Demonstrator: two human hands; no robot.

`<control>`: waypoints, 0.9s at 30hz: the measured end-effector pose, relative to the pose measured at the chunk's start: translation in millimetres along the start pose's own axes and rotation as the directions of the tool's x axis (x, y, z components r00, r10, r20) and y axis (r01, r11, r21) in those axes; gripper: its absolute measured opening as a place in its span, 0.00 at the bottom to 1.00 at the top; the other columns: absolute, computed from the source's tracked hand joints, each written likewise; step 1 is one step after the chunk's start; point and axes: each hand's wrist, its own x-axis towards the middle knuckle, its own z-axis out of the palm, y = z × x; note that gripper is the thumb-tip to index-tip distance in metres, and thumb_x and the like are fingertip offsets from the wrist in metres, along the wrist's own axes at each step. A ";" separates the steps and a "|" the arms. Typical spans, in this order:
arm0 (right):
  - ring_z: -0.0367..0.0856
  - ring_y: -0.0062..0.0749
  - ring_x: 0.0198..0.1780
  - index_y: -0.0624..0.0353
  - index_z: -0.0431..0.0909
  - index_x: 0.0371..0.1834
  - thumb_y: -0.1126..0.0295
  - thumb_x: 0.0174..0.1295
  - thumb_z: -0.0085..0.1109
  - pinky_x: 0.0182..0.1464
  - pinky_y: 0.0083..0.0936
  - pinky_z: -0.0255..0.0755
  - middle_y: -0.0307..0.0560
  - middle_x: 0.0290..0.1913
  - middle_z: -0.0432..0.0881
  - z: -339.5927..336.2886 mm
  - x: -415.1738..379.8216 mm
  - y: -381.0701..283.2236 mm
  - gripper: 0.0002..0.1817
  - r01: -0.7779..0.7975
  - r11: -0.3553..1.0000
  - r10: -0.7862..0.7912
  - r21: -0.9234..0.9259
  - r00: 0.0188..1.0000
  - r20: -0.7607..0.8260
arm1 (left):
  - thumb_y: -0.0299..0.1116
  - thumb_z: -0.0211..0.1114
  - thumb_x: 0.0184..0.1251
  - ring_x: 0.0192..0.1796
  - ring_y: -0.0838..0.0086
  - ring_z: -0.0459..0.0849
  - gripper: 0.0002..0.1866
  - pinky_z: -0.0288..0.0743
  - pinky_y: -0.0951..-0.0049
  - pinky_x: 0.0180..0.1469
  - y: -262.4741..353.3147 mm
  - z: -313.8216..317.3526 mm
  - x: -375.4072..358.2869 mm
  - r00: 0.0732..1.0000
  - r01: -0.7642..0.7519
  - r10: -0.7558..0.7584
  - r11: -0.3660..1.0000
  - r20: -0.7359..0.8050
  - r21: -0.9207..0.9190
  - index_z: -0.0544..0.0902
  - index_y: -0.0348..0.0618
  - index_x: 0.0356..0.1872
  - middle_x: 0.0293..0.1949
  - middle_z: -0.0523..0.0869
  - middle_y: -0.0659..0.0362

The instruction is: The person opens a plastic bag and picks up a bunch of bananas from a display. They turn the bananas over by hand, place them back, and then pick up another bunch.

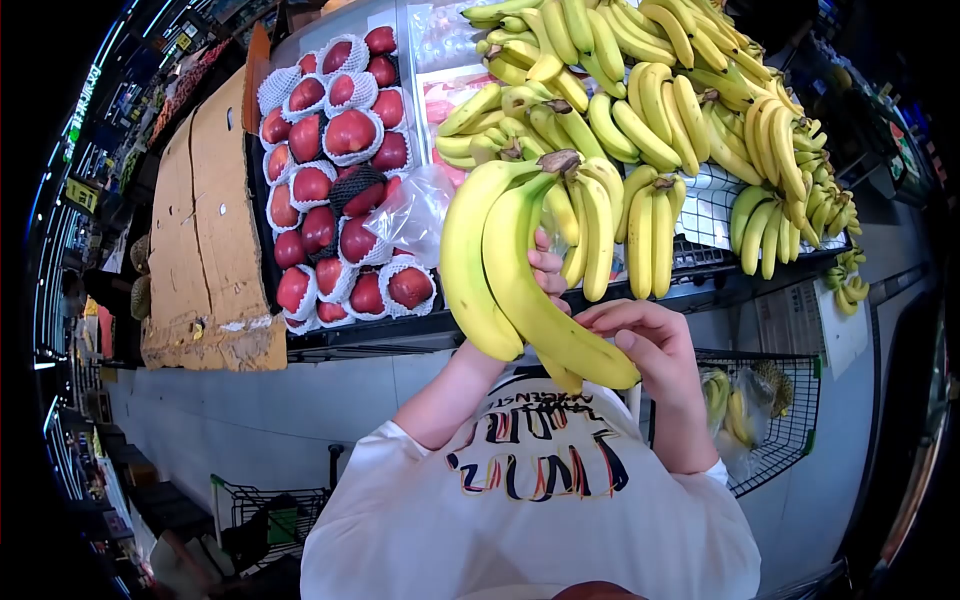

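A bunch of yellow bananas (520,270) is raised in front of my chest, its dark stem end up and the tips pointing down. My left hand (546,268) is closed around it from behind; only some fingers show past the fruit, and the palm is hidden. On the other side, my right hand (650,335) has its fingers bent and its thumb and fingertips against the lower banana. Behind the held bunch, more bananas (650,130) are heaped on the display. A clear plastic bag (415,215) lies over the apples just left of the bunch.
Red apples (350,132) in foam nets fill the left of the stand, beside a cardboard sheet (205,240). A shopping cart (805,400) with bagged fruit stands at right; another cart (265,510) is at lower left. The black stand edge (400,328) runs before me.
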 end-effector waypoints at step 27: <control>0.69 0.36 0.71 0.63 0.52 0.79 0.64 0.40 0.87 0.72 0.35 0.62 0.51 0.69 0.72 16.2 16.4 -19.4 0.63 -0.299 0.663 0.216 -0.686 0.954 -0.207 | 0.46 0.87 0.44 0.68 0.66 0.75 0.61 0.71 0.62 0.69 -33.0 10.4 -14.3 0.894 0.230 0.381 0.057 -0.234 0.972 0.57 0.40 0.77 0.67 0.73 0.55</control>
